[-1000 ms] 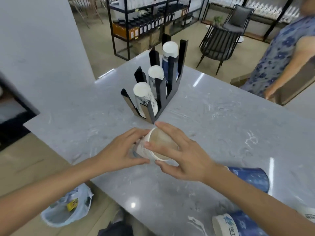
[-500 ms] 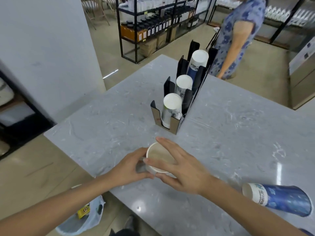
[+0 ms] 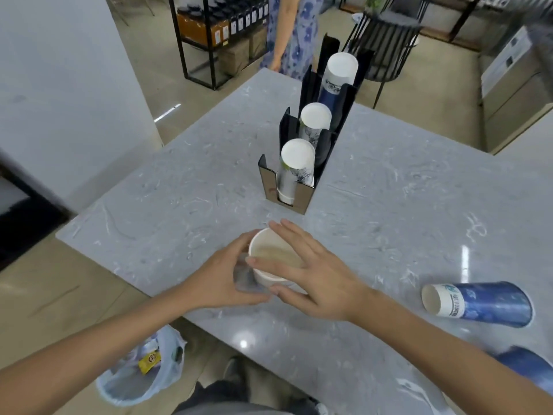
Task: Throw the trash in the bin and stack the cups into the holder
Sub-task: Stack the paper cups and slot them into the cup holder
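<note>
A white paper cup (image 3: 273, 259) stands mouth-up near the counter's front edge. My left hand (image 3: 223, 277) grips its left side and my right hand (image 3: 311, 277) grips it from the right, fingers curled over the rim. Behind it the black cup holder (image 3: 302, 199) stands with three stacks of upturned cups (image 3: 296, 166). A blue cup (image 3: 478, 304) lies on its side at the right, and part of another blue cup (image 3: 526, 366) shows below it. The bin (image 3: 140, 369), lined with a clear bag and holding trash, sits on the floor at lower left.
The grey marble counter (image 3: 404, 205) ends close in front of me and at the left. A person in a blue flowered dress (image 3: 293, 31) stands behind the far corner. Black shelving (image 3: 215, 28) and a wire chair (image 3: 386, 46) stand beyond.
The view has swung, so the holder now sits further right and the person has shifted left behind the counter. Both hands stay on the white cup in the same grip.
</note>
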`<state>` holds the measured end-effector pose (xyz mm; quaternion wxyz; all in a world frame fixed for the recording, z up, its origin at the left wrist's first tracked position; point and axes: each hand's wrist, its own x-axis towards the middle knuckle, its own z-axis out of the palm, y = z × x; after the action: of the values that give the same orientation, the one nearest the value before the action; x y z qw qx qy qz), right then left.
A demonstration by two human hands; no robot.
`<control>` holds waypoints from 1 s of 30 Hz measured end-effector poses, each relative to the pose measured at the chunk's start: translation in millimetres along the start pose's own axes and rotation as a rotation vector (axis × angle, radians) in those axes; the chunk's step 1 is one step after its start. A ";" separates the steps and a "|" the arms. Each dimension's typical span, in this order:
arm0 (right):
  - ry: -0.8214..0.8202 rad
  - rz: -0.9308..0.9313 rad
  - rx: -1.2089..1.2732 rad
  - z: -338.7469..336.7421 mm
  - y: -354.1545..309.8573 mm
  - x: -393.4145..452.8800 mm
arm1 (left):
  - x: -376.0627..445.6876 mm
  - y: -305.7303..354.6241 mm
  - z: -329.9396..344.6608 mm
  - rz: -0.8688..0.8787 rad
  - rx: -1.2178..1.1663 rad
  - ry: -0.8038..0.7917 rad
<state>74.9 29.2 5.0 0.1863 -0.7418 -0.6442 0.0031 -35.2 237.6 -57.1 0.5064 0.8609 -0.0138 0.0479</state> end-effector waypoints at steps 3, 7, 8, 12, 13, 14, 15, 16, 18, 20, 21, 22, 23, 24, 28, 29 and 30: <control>0.072 -0.008 -0.025 -7.0 -1.9 -2.6 | 4.4 13.3 -23.8 0.093 0.109 -0.040; 0.150 0.029 -0.058 -23.5 -1.0 -15.5 | 18.4 41.3 -55.2 0.202 0.299 -0.068; 0.158 0.044 -0.075 -28.6 -0.3 -20.8 | 23.9 50.1 -59.9 0.221 0.320 -0.070; 0.174 0.112 -0.148 -49.6 3.8 -48.3 | 50.1 85.0 -61.7 0.292 0.391 -0.073; 0.182 0.128 -0.166 -54.6 5.6 -56.5 | 57.1 93.7 -58.5 0.318 0.417 -0.085; 0.187 0.147 -0.186 -59.3 7.8 -65.4 | 64.4 102.3 -54.1 0.350 0.449 -0.102; 0.187 0.166 -0.204 -63.6 10.2 -74.7 | 71.6 110.7 -48.7 0.383 0.487 -0.123; 0.182 0.185 -0.220 -67.7 12.6 -84.7 | 79.2 118.7 -42.6 0.412 0.525 -0.147; 0.172 0.222 -0.248 -75.6 17.7 -106.0 | 94.2 132.9 -28.5 0.451 0.574 -0.189; 0.167 0.263 -0.272 -83.4 22.4 -129.2 | 108.4 144.4 -11.2 0.470 0.587 -0.228; 0.165 0.283 -0.277 -87.1 24.2 -141.4 | 115.0 148.9 -1.5 0.474 0.593 -0.250; 0.160 0.304 -0.280 -91.0 26.1 -154.4 | 121.8 152.8 9.0 0.476 0.596 -0.272; 0.153 0.326 -0.282 -95.0 27.9 -168.6 | 128.3 156.3 20.2 0.475 0.594 -0.293; 0.141 0.352 -0.282 -99.0 29.5 -183.7 | 134.7 159.4 31.6 0.470 0.590 -0.314; 0.083 0.474 -0.297 -112.6 35.8 -249.5 | 160.8 164.5 78.6 0.442 0.600 -0.395; 0.062 0.504 -0.307 -115.0 37.6 -266.1 | 167.5 163.8 91.1 0.435 0.597 -0.415; 0.031 0.536 -0.309 -117.1 39.3 -282.4 | 173.6 162.7 103.8 0.429 0.593 -0.431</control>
<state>93.0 -276.9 36.4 0.0737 -0.9047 -0.4156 -0.0570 132.9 72.0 51.2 0.2007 0.9372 -0.2840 -0.0270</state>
